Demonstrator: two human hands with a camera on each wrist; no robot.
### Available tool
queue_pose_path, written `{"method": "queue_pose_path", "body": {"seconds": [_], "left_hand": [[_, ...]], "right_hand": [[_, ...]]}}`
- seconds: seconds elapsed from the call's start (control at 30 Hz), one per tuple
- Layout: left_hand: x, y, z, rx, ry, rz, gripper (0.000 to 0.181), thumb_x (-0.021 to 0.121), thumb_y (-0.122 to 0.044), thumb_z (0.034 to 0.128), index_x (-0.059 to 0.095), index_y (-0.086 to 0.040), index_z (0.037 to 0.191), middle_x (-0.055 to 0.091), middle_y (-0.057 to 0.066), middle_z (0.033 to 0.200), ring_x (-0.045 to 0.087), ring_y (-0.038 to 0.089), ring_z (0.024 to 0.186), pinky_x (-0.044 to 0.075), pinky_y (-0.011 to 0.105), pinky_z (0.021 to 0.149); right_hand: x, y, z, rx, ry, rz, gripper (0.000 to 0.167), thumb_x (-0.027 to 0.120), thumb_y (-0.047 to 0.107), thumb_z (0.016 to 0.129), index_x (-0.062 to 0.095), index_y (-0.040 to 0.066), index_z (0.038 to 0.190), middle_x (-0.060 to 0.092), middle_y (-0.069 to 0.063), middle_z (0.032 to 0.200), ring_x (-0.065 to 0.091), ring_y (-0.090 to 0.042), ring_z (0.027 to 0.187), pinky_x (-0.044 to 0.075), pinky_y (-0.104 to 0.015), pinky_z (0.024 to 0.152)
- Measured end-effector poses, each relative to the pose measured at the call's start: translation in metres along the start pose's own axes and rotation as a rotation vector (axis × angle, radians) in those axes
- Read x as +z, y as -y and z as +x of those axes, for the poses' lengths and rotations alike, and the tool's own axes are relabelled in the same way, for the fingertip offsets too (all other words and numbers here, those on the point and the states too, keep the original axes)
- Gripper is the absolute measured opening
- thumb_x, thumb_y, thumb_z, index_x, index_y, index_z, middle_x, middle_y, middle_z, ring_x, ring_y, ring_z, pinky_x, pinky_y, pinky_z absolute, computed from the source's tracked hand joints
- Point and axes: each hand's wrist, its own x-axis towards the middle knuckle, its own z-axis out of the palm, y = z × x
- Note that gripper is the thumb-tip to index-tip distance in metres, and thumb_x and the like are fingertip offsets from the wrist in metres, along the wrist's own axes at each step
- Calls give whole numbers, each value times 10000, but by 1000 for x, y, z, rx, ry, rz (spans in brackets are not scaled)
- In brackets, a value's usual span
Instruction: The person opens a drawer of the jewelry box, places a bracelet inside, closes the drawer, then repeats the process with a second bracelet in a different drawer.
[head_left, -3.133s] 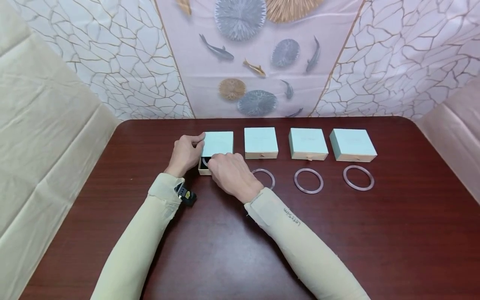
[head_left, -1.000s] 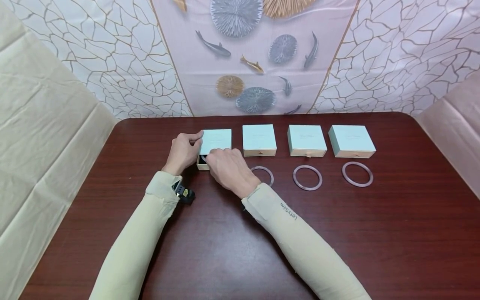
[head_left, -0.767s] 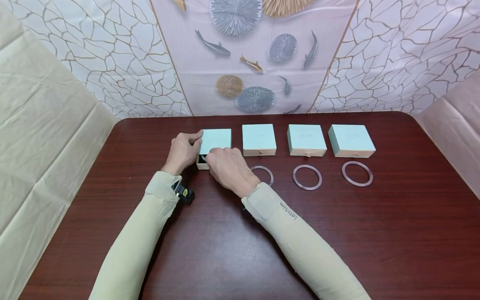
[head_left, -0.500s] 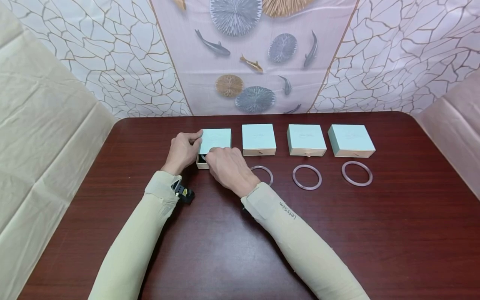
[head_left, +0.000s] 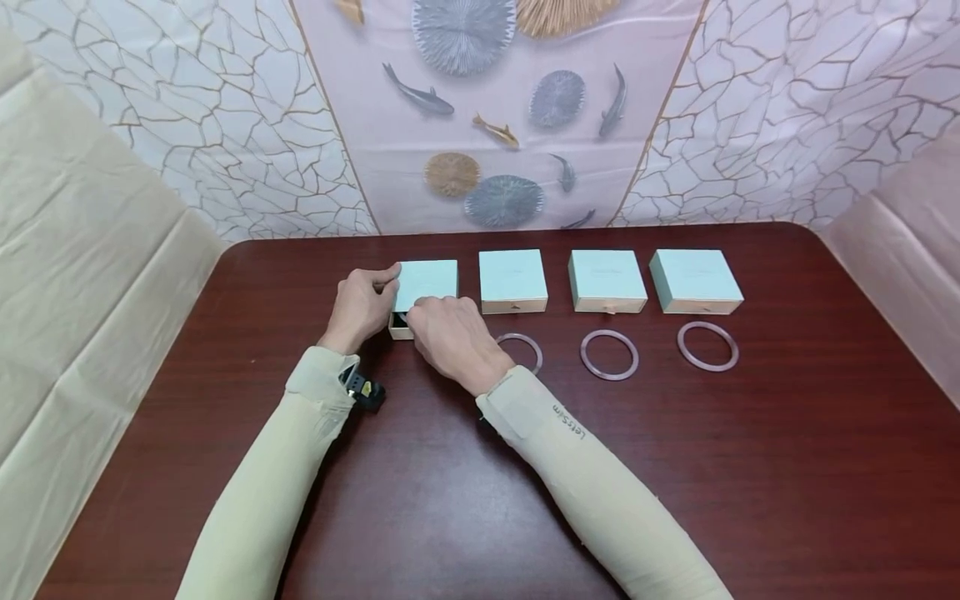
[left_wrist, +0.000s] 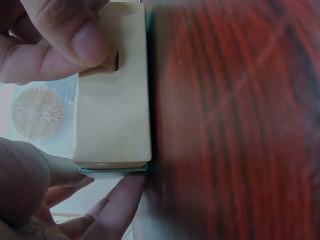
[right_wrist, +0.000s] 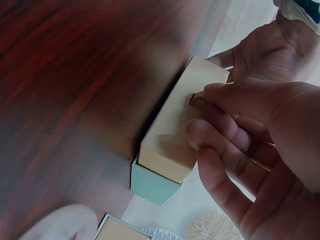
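A mint-green drawer box (head_left: 426, 283) lies at the left end of the row, its cream drawer (head_left: 401, 332) partly out toward me. My left hand (head_left: 357, 308) grips the box's left side with thumb and fingers. My right hand (head_left: 459, 340) is at the drawer front and covers most of it in the head view. In the right wrist view its thumb and forefinger pinch the small pull tab (right_wrist: 197, 101). The left wrist view shows the plain drawer front (left_wrist: 112, 120). A sliver of a bangle shows in the drawer's dark inside; the rest is hidden.
Three more mint drawer boxes, left (head_left: 513, 277), middle (head_left: 607, 277) and right (head_left: 696, 277), stand shut to the right. Before them lie three pale purple bangles: one (head_left: 517, 336) partly behind my right hand, one (head_left: 586, 354) and one (head_left: 681, 340). Cloth hangs behind the brown table (head_left: 450, 517).
The drawer sticks out slightly less than three seconds ago. Both hands keep their hold on the box and tab. The head view has shifted a little.
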Motion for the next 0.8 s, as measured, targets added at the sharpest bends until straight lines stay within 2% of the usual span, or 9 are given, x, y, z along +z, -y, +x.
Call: {"method": "queue_pose_path", "body": {"seconds": [0.13,0.23,0.43,0.8], "left_hand": [[2,-2,1,16,-4,-11,388,501,-225,1051,610,-176,1420,642,100,636,312,116,407,332,257,467],[2,-2,1,15,-7,-10,384,505,-221,1050,616,-176,1414,619,27,606,307,114,405,327,254,462],[1,-2,-1,17,-1,-10,387,502,-224,1053,606,-176,1423,552,-10,513,313,126,404,322,256,458],[0,2,-1,5,-6,-9,384,513,-228,1054,610,-183,1422,547,-36,484,329,116,400,353,263,487]], "right_hand": [[-2,-1,1,10,-11,-19,327,609,12,912,629,160,621,622,5,672,590,-181,568,507,-374,504],[-3,-1,1,10,0,-7,331,604,17,919,622,160,621,620,0,672,588,-187,570,505,-382,503],[-3,-1,2,26,22,15,338,595,22,921,611,158,612,613,-3,669,597,-205,575,501,-387,504],[-1,0,4,40,39,47,338,587,27,932,615,155,621,626,-5,696,611,-236,594,502,-408,519]]}}
